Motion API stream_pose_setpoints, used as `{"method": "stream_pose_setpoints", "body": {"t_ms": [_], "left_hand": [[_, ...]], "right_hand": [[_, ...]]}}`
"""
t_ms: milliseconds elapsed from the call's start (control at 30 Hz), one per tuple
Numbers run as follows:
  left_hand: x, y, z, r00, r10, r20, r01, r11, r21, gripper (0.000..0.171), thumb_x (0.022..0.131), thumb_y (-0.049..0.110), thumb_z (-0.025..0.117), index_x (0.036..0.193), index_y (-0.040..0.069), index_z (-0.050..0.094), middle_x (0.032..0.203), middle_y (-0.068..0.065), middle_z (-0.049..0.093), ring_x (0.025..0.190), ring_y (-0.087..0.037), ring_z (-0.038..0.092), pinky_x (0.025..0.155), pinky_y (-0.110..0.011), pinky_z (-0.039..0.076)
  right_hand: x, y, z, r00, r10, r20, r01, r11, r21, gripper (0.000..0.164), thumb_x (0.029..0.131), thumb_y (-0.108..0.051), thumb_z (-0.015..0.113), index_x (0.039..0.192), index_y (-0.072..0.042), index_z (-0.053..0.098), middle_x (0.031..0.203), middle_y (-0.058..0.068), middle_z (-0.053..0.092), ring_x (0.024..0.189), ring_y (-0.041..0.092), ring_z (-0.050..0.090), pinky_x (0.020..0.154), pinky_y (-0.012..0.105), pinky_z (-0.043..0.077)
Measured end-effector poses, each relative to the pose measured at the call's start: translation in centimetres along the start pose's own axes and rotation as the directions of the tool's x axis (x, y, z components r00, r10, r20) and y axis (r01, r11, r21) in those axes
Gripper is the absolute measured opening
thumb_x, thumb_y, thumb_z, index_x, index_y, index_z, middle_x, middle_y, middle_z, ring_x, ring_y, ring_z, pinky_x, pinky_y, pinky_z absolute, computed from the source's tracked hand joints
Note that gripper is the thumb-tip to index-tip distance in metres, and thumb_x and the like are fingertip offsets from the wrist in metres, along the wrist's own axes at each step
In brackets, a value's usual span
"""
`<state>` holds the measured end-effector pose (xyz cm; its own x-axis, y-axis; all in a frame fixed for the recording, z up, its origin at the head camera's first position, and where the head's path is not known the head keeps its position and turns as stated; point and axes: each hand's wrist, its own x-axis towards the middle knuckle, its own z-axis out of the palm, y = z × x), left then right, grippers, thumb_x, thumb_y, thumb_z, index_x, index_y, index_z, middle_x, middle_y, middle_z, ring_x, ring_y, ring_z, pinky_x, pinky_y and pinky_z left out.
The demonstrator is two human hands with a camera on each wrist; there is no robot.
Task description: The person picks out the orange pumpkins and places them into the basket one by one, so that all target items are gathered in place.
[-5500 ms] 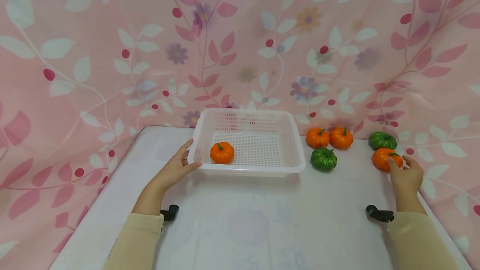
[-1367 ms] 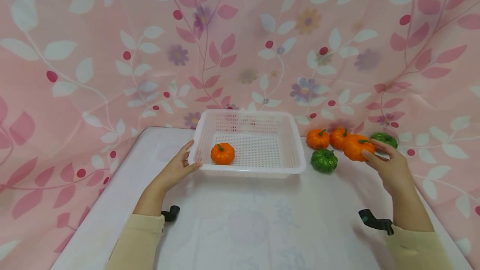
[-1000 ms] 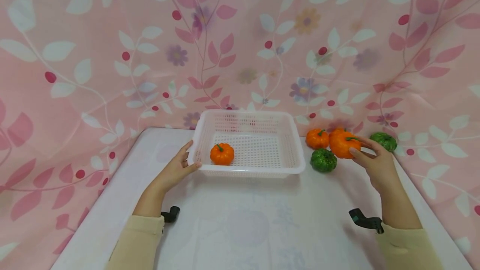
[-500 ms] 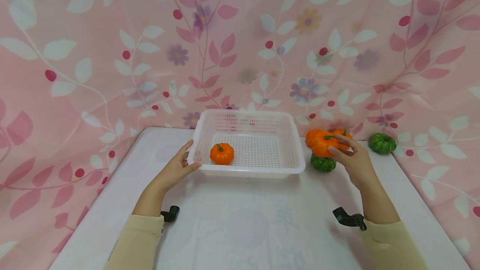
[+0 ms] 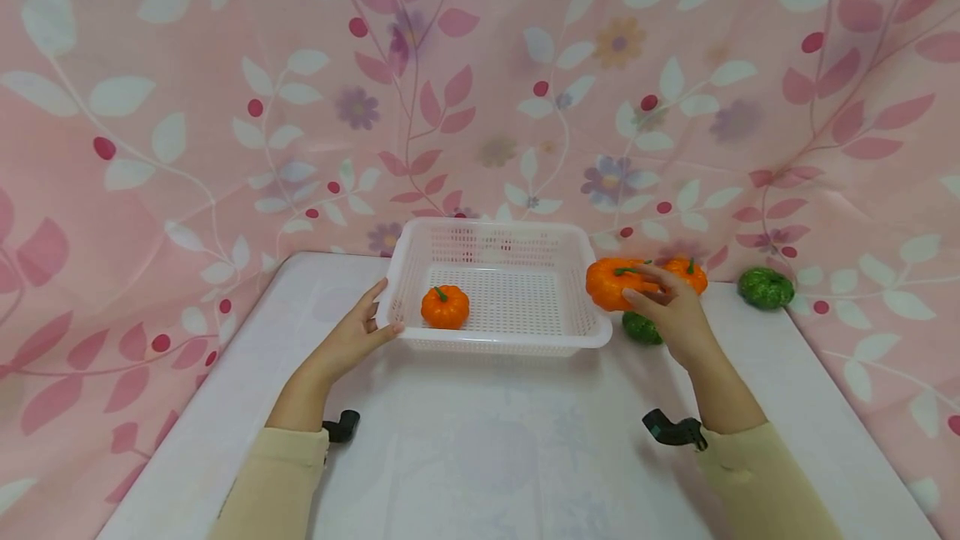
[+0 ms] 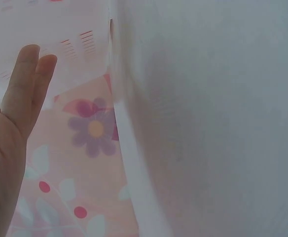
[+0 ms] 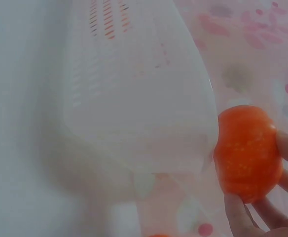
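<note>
My right hand [image 5: 675,315] holds a small orange pumpkin [image 5: 607,283] with a green stem, thumb and fingers on its sides. The pumpkin is raised at the right rim of a white plastic basket [image 5: 495,338]. In the right wrist view the held pumpkin [image 7: 247,153] appears beside the basket's wall [image 7: 144,113]. Another orange pumpkin [image 5: 445,307] sits inside the basket at the front left. My left hand [image 5: 348,340] touches the basket's front left corner, thumb tip at the front rim. The left wrist view shows that hand's fingers [image 6: 20,89] straight against the basket's side.
Behind my right hand stands an orange pumpkin [image 5: 688,275], and a green pumpkin [image 5: 642,328] is partly hidden below the held one. Farther right, another green pumpkin [image 5: 765,287] lies near the edge of the white table [image 5: 480,457]. A pink floral curtain [image 5: 480,107] hangs behind.
My right hand has picked up the orange pumpkin from the far right and carried it left to the basket's right rim. The left hand and the basket have stayed in place.
</note>
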<state>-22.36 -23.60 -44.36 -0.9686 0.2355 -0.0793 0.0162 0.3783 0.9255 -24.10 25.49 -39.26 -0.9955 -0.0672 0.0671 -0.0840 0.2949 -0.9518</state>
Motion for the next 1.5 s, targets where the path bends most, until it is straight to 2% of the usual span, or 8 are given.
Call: {"method": "stream_pose_setpoints", "body": {"t_ms": [200,300,433,533,633,900,1233,1500], "left_hand": [[0.2,-0.1,0.0,1.000,-0.003,-0.001,0.003,1.000,0.000,0.094,0.096,0.029,0.069,0.163,0.021,0.003,0.159,-0.035,0.015,0.142,-0.051,0.028,0.112,-0.061,0.028],[0.2,-0.1,0.0,1.000,0.001,-0.002,-0.001,1.000,-0.009,0.093,0.096,0.028,0.069,0.163,0.022,0.003,0.159,-0.033,0.018,0.142,-0.048,0.032,0.112,-0.060,0.029],[0.1,0.0,0.1,1.000,0.011,-0.001,-0.011,1.000,-0.014,0.093,0.097,0.028,0.069,0.162,0.027,0.003,0.160,-0.031,0.018,0.142,-0.047,0.033,0.111,-0.059,0.031],[0.1,-0.1,0.0,1.000,0.015,-0.003,-0.015,1.000,-0.020,0.092,0.097,0.025,0.068,0.162,0.027,0.003,0.160,-0.032,0.017,0.142,-0.049,0.031,0.111,-0.060,0.031],[0.2,-0.3,0.0,1.000,0.011,-0.004,-0.011,1.000,-0.026,0.091,0.098,0.024,0.068,0.162,0.026,0.004,0.160,-0.033,0.016,0.142,-0.049,0.030,0.111,-0.060,0.030],[0.3,-0.3,0.0,1.000,-0.005,-0.002,0.005,1.000,0.002,0.093,0.097,0.029,0.068,0.162,0.027,0.003,0.160,-0.033,0.012,0.143,-0.052,0.026,0.111,-0.061,0.029],[0.0,-0.1,0.0,1.000,0.000,-0.002,0.000,1.000,0.008,0.096,0.093,0.043,0.071,0.162,0.031,0.005,0.161,-0.031,0.015,0.144,-0.050,0.027,0.112,-0.061,0.029],[0.0,0.0,0.0,1.000,0.009,0.004,-0.009,1.000,-0.010,0.092,0.096,0.032,0.069,0.162,0.030,0.005,0.160,-0.031,0.018,0.142,-0.047,0.033,0.112,-0.061,0.029]], "right_hand": [[0.7,-0.6,0.9,1.000,-0.004,0.031,0.005,1.000,-0.023,0.067,0.095,-0.034,0.070,0.152,-0.013,0.043,0.149,0.019,0.039,0.131,0.039,0.045,0.085,0.013,0.050],[1.1,-0.7,1.4,0.999,0.010,0.047,-0.009,1.000,-0.014,0.067,0.094,-0.035,0.071,0.151,-0.014,0.044,0.148,0.018,0.039,0.130,0.039,0.046,0.085,0.014,0.051],[1.9,-1.0,2.0,0.997,0.024,0.069,-0.023,0.999,-0.026,0.067,0.092,-0.036,0.073,0.150,-0.016,0.047,0.148,0.015,0.040,0.131,0.039,0.046,0.093,0.028,0.052],[2.4,-1.4,2.3,0.995,0.037,0.090,-0.030,0.997,-0.077,0.068,0.091,-0.041,0.073,0.150,-0.019,0.047,0.149,0.013,0.040,0.134,0.039,0.044,0.101,0.042,0.048],[2.9,-1.8,2.6,0.991,0.060,0.117,-0.047,0.992,-0.114,0.070,0.090,-0.044,0.073,0.150,-0.021,0.046,0.150,0.013,0.039,0.137,0.039,0.042,0.105,0.050,0.044],[4.3,-3.1,3.8,0.981,0.089,0.172,-0.062,0.986,-0.157,0.065,0.092,-0.041,0.073,0.149,-0.020,0.048,0.149,0.013,0.042,0.131,0.037,0.050,0.103,0.049,0.047],[5.6,-4.5,5.0,0.964,0.088,0.249,-0.053,0.988,-0.144,0.061,0.094,-0.034,0.072,0.148,-0.017,0.049,0.148,0.013,0.042,0.125,0.034,0.055,0.103,0.046,0.048],[7.1,-5.7,6.0,0.953,0.125,0.275,-0.080,0.982,-0.169,0.057,0.094,-0.030,0.072,0.145,-0.014,0.052,0.146,0.015,0.045,0.124,0.036,0.055,0.100,0.043,0.050]]}}
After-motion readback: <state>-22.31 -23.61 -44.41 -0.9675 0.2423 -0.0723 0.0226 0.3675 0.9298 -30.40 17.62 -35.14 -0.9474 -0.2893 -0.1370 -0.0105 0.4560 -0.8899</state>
